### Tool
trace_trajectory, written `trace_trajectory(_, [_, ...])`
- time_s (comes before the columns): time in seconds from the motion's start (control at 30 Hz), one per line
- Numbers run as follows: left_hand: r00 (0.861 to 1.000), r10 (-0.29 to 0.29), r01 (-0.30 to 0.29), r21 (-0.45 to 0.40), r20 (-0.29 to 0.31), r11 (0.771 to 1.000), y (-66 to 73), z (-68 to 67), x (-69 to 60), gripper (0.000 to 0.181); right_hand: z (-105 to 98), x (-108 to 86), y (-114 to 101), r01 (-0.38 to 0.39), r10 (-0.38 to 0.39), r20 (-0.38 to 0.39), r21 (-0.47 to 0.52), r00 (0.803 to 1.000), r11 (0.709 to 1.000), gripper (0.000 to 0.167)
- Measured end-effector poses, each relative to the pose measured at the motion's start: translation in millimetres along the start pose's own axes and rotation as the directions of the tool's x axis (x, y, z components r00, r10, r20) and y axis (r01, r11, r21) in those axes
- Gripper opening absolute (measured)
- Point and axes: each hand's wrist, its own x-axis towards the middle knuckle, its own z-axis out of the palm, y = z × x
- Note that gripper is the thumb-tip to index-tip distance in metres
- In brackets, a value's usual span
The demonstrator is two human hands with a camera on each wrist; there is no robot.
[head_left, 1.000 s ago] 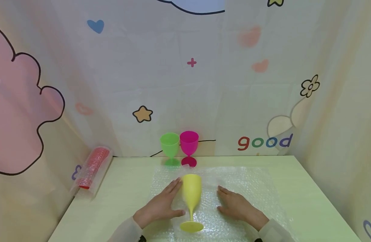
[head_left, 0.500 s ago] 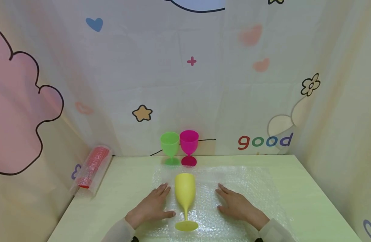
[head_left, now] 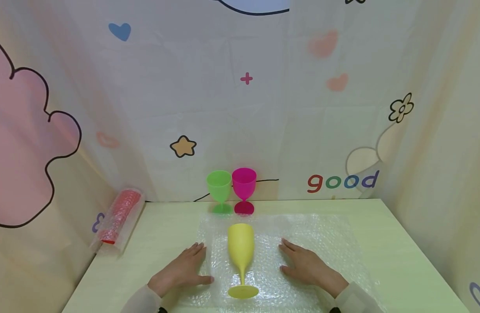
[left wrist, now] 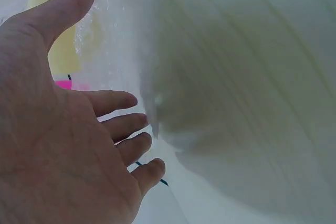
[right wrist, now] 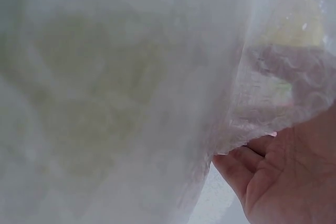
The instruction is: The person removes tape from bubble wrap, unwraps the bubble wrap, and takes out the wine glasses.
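A yellow plastic goblet [head_left: 241, 248] lies on its side on a sheet of clear bubble wrap [head_left: 322, 234], its foot toward me. My left hand [head_left: 177, 271] is to the left of the goblet, apart from it, near the wrap's left edge. In the left wrist view that hand [left wrist: 79, 124] shows a bare palm, loosely extended fingers and a raised thumb. My right hand [head_left: 308, 266] rests on the wrap right of the goblet, fingers extended. Bubble wrap [right wrist: 294, 87] partly covers the right hand [right wrist: 294, 166] in the right wrist view.
A green goblet [head_left: 219, 184] and a magenta goblet [head_left: 244, 182] stand upright at the table's back edge. A red object wrapped in bubble wrap [head_left: 121, 215] lies at the left edge of the table [head_left: 161, 226]. Printed curtains enclose the back and sides.
My left hand has let the yellow goblet go and moved left, away from it. The goblet shifted slightly left. My right hand has stayed nearly in place.
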Motion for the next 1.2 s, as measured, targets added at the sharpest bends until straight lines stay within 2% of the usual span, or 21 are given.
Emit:
trace_trajectory(0.17, [0.999, -0.034, 0.034, -0.032, 0.017, 0.999, -6.5, -7.2, -9.4, 0.099, -2.0, -0.6, -1.5, 0.009, -0.009, -0.002, 0.0, 1.0, 1.0, 0.066])
trace_trajectory(0.27, [0.997, -0.079, 0.079, -0.055, 0.008, 0.995, -12.9, -14.0, -14.7, 0.096, -1.6, -0.5, -1.6, 0.014, -0.014, -0.007, -0.002, 1.0, 1.0, 0.066])
trace_trajectory(0.37, [0.989, -0.138, 0.137, -0.034, -0.053, 0.99, -20.4, -21.1, -17.5, 0.088, 0.1, -0.4, -1.1, 0.014, -0.014, -0.008, 0.001, 1.0, 1.0, 0.065])
trace_trajectory(0.47, [0.969, -0.173, 0.172, -0.02, -0.177, 0.985, -19.6, -30.5, -18.5, 0.075, 0.7, -0.5, -0.8, 0.005, -0.005, -0.004, 0.004, 1.0, 1.0, 0.065])
trace_trajectory(0.57, [0.932, -0.164, 0.164, -0.027, -0.322, 0.986, -6.7, -42.0, -18.8, 0.06, 0.5, -0.5, -0.7, 0.003, -0.003, -0.002, 0.011, 1.0, 1.0, 0.065])
trace_trajectory(0.67, [0.897, -0.132, 0.133, -0.027, -0.421, 0.991, 16.1, -50.8, -18.1, 0.047, 0.1, -0.2, -0.1, 0.001, -0.001, 0.0, 0.021, 1.0, 1.0, 0.065])
trace_trajectory(0.77, [0.886, -0.08, 0.079, -0.022, -0.456, 0.997, 41.9, -55.4, -17.3, 0.038, 0.4, 0.4, 0.9, 0.003, -0.003, -0.002, 0.021, 1.0, 1.0, 0.065])
trace_trajectory(0.87, [0.893, -0.023, 0.018, -0.016, -0.449, 1.0, 64.8, -55.9, -17.4, 0.03, 1.2, 1.0, 1.7, 0.018, -0.018, -0.01, 0.019, 1.0, 1.0, 0.065])
trace_trajectory(0.97, [0.9, 0.025, -0.036, -0.018, -0.435, 0.999, 82.0, -52.9, -17.5, 0.023, 1.2, 0.8, 1.8, 0.031, -0.031, -0.014, 0.022, 0.999, 0.999, 0.065])
trace_trajectory(1.07, [0.914, 0.064, -0.093, -0.053, -0.402, 0.994, 93.3, -46.7, -16.0, 0.017, 1.8, 0.8, 2.2, 0.033, -0.032, -0.018, 0.029, 0.999, 0.999, 0.065])
trace_trajectory(1.2, [0.939, 0.101, -0.151, -0.131, -0.328, 0.98, 99.8, -33.6, -11.1, 0.024, 2.8, 0.3, 2.1, 0.023, -0.023, -0.016, 0.026, 1.0, 0.999, 0.065])
